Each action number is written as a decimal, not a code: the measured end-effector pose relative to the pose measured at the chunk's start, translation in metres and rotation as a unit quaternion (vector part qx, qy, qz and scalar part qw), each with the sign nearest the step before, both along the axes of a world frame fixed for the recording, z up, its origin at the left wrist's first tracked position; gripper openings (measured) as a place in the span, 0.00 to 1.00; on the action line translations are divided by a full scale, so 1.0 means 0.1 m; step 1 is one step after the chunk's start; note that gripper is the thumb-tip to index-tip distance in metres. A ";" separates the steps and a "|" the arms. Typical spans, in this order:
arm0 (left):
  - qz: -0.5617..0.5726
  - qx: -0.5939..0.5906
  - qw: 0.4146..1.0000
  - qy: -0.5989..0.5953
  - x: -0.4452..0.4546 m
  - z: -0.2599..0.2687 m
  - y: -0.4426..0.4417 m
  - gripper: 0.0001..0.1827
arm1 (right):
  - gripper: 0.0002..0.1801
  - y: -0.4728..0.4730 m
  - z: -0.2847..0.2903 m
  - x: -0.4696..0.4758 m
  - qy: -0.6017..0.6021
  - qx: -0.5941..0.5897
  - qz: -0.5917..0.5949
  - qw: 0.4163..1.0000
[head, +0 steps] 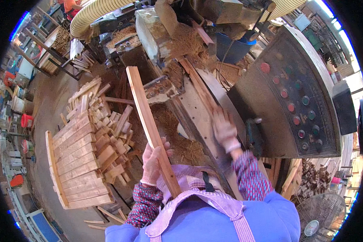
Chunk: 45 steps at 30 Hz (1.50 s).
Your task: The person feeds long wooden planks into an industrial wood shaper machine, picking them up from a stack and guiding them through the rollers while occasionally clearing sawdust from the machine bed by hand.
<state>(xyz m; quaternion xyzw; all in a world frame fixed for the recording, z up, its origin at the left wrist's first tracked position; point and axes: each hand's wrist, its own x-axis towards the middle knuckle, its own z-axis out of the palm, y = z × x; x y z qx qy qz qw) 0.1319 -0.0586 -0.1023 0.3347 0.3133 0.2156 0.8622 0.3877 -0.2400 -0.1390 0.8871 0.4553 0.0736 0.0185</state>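
My left hand point(152, 165), in a pale knit glove, grips a long wooden board point(148, 121) near its lower end. The board slants up and away from my body, its lower end close to my apron point(196, 193). My right hand point(225, 128), gloved and motion-blurred, lies palm down with outstretched fingers at the near end of a wooden strip point(198, 81). That strip lies along the metal infeed table point(196, 112) of a woodworking machine point(157, 33). Its far end runs up to the sawdust-covered machine head, where part of it is hidden.
Left of me is a stack of wooden boards point(78, 163) beside piled short offcuts point(115, 136). A control panel point(290, 96) with several buttons stands right. Behind the machine are a blue bin point(230, 48) and a ribbed hose point(93, 15). A fan point(317, 214) is lower right; another person point(70, 7) is far left.
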 end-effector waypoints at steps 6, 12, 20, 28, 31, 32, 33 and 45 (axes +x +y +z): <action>0.012 0.010 0.999 -0.029 0.05 0.04 0.10 0.24 | 0.28 1.06 -0.11 0.88 -0.031 0.089 0.047 0.994; 0.069 0.029 0.997 -0.030 0.10 0.17 -0.09 0.26 | 0.27 0.97 0.38 -0.08 0.445 0.308 0.069 0.838; -0.049 0.569 0.804 0.167 -0.32 0.13 -0.15 0.39 | 0.42 -0.40 0.48 -1.45 0.467 0.225 0.061 0.853; 0.117 0.547 0.353 0.750 -3.53 0.48 2.80 0.48 | 0.33 -1.30 -0.06 -1.12 0.071 0.097 -0.029 0.992; 0.021 0.413 0.347 0.842 -4.39 0.41 3.45 0.58 | 0.29 -0.53 0.14 -0.58 0.031 0.067 -0.040 0.996; 0.003 0.369 0.359 0.857 -4.56 0.36 3.62 0.59 | 0.28 -0.28 0.06 -0.36 0.010 0.053 -0.044 0.998; -0.017 0.350 0.385 0.854 -4.63 0.26 3.81 0.60 | 0.28 -0.07 -0.02 -0.12 -0.016 0.048 -0.043 0.998; 0.103 0.304 0.745 0.585 -5.31 -0.24 4.17 0.14 | 0.28 1.65 0.01 0.73 -0.027 0.134 -0.008 0.991</action>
